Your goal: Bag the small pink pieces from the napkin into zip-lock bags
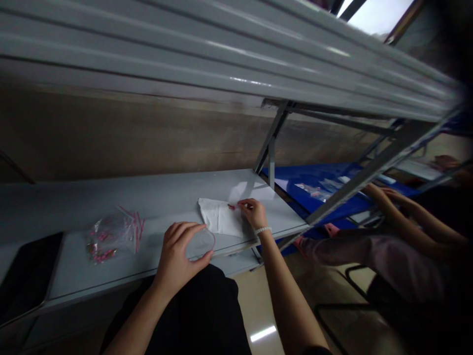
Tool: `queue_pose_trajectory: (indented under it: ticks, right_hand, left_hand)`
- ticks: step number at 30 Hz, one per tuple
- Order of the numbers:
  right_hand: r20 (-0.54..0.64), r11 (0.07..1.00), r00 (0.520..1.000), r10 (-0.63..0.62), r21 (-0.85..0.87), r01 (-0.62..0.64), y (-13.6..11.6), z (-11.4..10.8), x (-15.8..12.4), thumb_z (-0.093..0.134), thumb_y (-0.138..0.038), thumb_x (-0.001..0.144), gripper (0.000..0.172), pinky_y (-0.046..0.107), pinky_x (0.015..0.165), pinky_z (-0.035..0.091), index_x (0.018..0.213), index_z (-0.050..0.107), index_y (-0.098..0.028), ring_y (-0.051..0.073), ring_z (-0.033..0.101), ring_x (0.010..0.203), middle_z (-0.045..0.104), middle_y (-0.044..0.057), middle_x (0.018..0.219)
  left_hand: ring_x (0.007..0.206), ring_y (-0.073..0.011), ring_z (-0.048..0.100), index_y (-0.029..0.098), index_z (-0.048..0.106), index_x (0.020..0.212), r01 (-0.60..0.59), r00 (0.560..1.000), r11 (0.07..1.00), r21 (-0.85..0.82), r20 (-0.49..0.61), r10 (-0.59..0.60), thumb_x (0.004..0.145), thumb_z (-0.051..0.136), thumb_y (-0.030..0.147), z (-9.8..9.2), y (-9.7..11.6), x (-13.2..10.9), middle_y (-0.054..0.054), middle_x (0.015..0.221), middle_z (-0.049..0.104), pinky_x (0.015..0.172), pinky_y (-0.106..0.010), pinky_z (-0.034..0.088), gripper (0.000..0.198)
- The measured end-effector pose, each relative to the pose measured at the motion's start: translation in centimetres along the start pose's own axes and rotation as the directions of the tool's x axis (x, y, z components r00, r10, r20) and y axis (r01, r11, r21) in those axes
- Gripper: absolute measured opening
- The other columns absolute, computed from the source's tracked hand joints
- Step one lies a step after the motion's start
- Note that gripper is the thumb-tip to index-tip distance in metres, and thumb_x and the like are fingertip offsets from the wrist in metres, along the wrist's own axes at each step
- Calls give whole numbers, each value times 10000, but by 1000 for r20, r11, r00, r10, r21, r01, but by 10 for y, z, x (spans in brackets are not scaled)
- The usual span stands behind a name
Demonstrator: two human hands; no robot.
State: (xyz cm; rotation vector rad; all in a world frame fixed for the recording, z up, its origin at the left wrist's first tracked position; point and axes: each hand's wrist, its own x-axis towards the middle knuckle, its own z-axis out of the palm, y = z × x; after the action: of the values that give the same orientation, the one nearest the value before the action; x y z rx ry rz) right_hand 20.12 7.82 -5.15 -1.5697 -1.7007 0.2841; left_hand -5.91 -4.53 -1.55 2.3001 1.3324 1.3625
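Held at the front edge of the grey shelf is a clear plastic bag (200,243) with a red rim line; my left hand (180,254) has its thumb and fingers curved round it. Over the right end of a white cloth or tissue (220,219), my right hand (254,213) has thumb and forefinger pinched together beside small reddish-brown pieces (231,207). What is between those fingertips is too small to make out. A bracelet of pale beads circles my right wrist.
Zip bags with pink pieces (103,239) lie on the grey shelf (158,197) at left, near a dark tablet-like object (31,271). Metal posts rise at right. Beyond them a person's hands (380,192) are over a blue surface (295,172) holding plastic bags.
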Motion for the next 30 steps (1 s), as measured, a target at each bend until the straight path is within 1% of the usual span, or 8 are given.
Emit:
queue_pose_trajectory:
  ticks: [2, 5, 9, 13, 20, 23, 27, 30]
  right_hand:
    - [-51, 986, 998, -28, 165, 36, -27, -6, -19, 583, -320, 837, 234, 282, 613, 441, 854, 717, -129, 167, 587, 696, 700, 106, 856]
    - [43, 892, 979, -199, 421, 163, -77, -18, -52, 649, -342, 817, 174, 295, 668, 462, 861, 714, -188, 181, 600, 820, 674, 79, 900]
    - [146, 860, 939, -311, 464, 212, -124, -33, -74, 695, -304, 796, 99, 314, 744, 469, 842, 727, -222, 186, 584, 907, 629, 57, 940]
    - [196, 864, 905, -377, 426, 268, -135, -38, -69, 702, -271, 790, 71, 354, 874, 459, 836, 742, -233, 189, 573, 967, 591, 51, 981]
    - [246, 852, 863, -442, 416, 318, -141, -37, -66, 691, -265, 804, 96, 360, 902, 451, 870, 757, -247, 184, 590, 954, 613, 51, 974]
    - [196, 851, 902, -384, 455, 263, -130, -45, -59, 660, -305, 830, 137, 340, 839, 474, 897, 752, -230, 191, 602, 931, 639, 65, 960]
    - [-4, 907, 981, -196, 378, 183, -80, -49, -33, 633, -374, 831, 224, 313, 703, 476, 881, 741, -184, 198, 605, 834, 681, 92, 890]
    - [14, 981, 996, -85, 176, 82, -31, -33, -11, 637, -422, 782, 296, 289, 610, 454, 856, 747, -157, 185, 583, 713, 708, 108, 861]
  left_hand:
    - [1007, -252, 578, 241, 589, 1152, 11, 1000, 1000, -6, -2, -11, 701, 714, 222, -1, 0, 0, -70, 1082, 642, 896, -421, 469, 469]
    - [1008, -250, 583, 239, 590, 1144, 30, 1000, 999, -13, -2, -30, 713, 713, 233, -3, 1, -1, -69, 1074, 649, 910, -425, 464, 448]
    - [1000, -242, 588, 229, 591, 1127, 43, 999, 999, -18, -24, -43, 728, 708, 247, -5, 2, -1, -65, 1051, 659, 931, -435, 456, 416]
    - [993, -244, 593, 226, 592, 1133, 32, 998, 999, -21, -48, -33, 722, 710, 246, -5, 2, -2, -62, 1032, 669, 951, -449, 442, 428]
    - [983, -240, 592, 210, 607, 1114, 9, 998, 999, -42, -69, -12, 725, 705, 260, -6, 3, -2, -67, 1011, 669, 932, -428, 450, 404]
    - [987, -241, 591, 206, 607, 1107, 9, 997, 999, -41, -72, -12, 727, 705, 259, -6, 3, -2, -69, 1020, 671, 964, -452, 425, 396]
    - [971, -233, 600, 212, 607, 1094, 0, 997, 999, -47, -80, -4, 726, 704, 252, -5, 3, -3, -59, 1016, 681, 971, -459, 414, 382]
    - [973, -235, 603, 217, 606, 1091, -8, 997, 999, -52, -81, 4, 716, 709, 253, -5, 3, -3, -54, 1020, 686, 981, -468, 402, 391]
